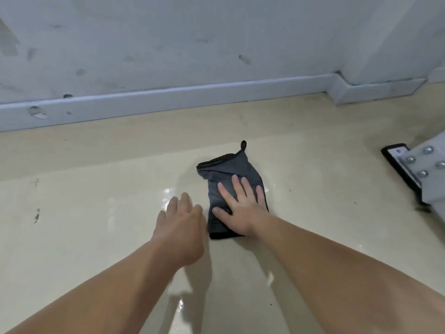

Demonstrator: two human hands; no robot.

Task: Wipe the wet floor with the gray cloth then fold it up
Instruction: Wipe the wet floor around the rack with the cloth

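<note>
The gray cloth [226, 169] lies bunched on the glossy beige floor [96, 213] near the middle of the view, its hanging loop [243, 144] pointing to 12 o'clock. The right hand [240, 208] rests flat on it - fingers [237, 186] straight and spread. The left hand [179, 220] sits just beside the cloth at its 8 o'clock, fingers loosely bent, holding nothing; contact with the cloth cannot be told. Wet sheen glints around the cloth. A bolted metal bracket [428, 165] stands at 3 o'clock - a chipped baseboard [168, 97] runs behind.
</note>
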